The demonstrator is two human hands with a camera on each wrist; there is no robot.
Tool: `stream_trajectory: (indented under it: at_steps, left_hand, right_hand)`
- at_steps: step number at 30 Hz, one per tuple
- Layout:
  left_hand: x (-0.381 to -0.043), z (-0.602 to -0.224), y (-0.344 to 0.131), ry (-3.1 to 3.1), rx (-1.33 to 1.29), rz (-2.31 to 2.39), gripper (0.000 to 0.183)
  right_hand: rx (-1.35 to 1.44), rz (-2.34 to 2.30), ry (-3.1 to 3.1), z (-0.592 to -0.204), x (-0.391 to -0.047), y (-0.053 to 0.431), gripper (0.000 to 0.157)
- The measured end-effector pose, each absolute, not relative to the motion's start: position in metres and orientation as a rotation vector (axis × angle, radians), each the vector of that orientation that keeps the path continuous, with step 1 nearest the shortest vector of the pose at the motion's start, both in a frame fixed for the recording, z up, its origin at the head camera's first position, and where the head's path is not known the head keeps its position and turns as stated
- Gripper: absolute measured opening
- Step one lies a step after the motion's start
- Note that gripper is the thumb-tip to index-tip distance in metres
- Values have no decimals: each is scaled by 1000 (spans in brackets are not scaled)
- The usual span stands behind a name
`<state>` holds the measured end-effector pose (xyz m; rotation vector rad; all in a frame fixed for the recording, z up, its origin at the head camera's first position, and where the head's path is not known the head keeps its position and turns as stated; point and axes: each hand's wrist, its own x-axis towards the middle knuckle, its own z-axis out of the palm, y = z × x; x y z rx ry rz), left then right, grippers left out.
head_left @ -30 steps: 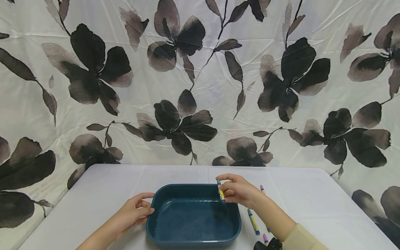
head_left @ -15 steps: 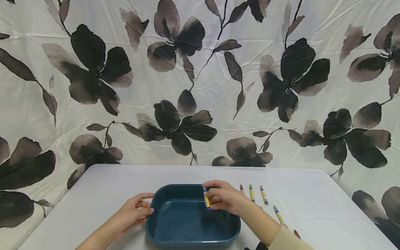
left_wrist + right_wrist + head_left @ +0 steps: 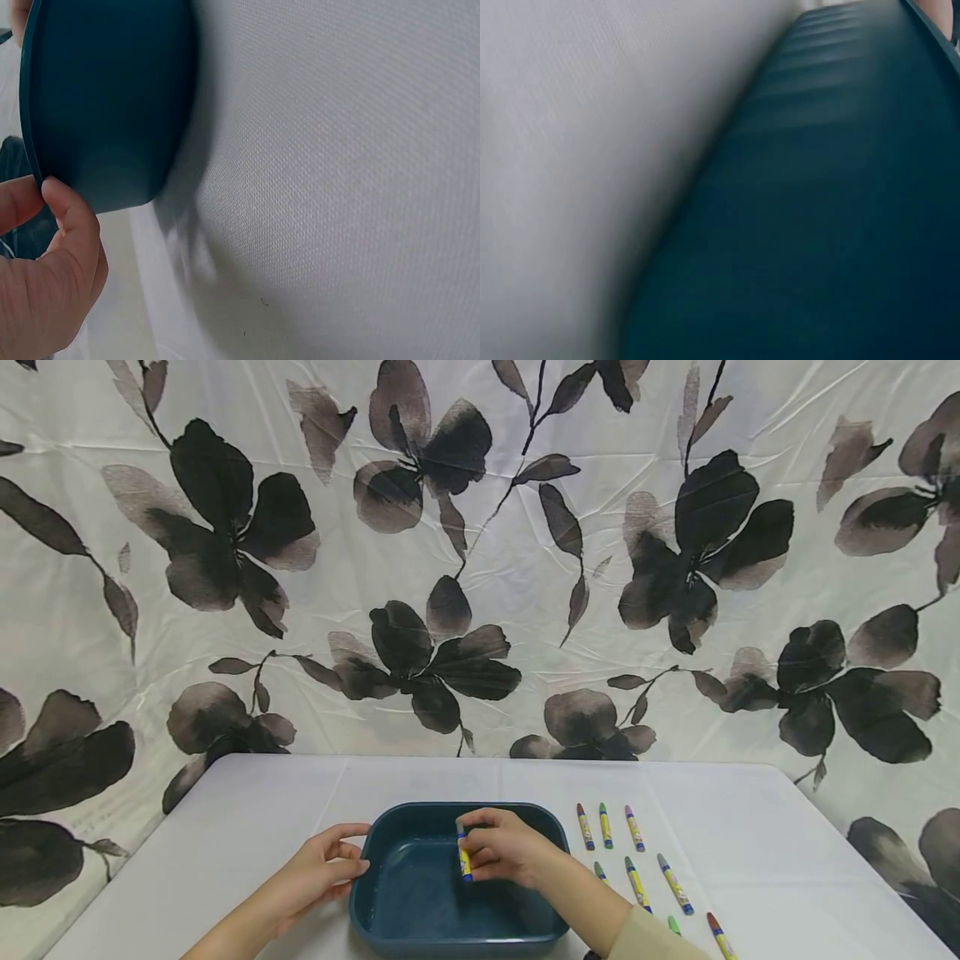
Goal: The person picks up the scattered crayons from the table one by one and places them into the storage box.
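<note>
A dark teal rectangular tub [image 3: 465,942] with raised walls stands on the white-covered table. At its left side, my left hand [image 3: 326,864] holds the rim; the left wrist view shows the thumb and a finger [image 3: 71,214] pinching the tub's edge. My right hand [image 3: 506,852] is over the tub's inside and pinches a crayon [image 3: 464,853] with a yellow wrapper and a greyish tip, held nearly upright. Whether its lower end touches the tub's floor I cannot tell. The right wrist view holds mostly the tub's outer wall [image 3: 795,225], blurred, without the crayon.
Right of the tub lie several yellow-wrapped crayons in loose rows, among them a brown one [image 3: 585,827], a green one [image 3: 605,827], a pink one [image 3: 634,828] and a grey one [image 3: 675,885]. My right forearm partly covers the nearer ones. A floral cloth [image 3: 480,568] hangs behind the table [image 3: 285,785].
My right hand has moved left and toward me with the crayon, from the tub's far right rim to over its middle. More crayons on the right are uncovered. The left hand stays put.
</note>
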<state>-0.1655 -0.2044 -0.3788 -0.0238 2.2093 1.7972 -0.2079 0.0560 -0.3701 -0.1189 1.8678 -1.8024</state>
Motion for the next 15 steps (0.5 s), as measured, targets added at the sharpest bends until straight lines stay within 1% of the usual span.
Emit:
stream_trajectory:
  at_steps: [7, 15]
  left_hand:
    - [-165, -379, -204, 2222, -45, 1789, 59]
    - [-166, -379, -204, 2217, -41, 1792, 59]
  right_hand:
    - [-73, -1790, 1859, -379, -203, 43, 38]
    - [-66, -1794, 1843, -385, -200, 34, 36]
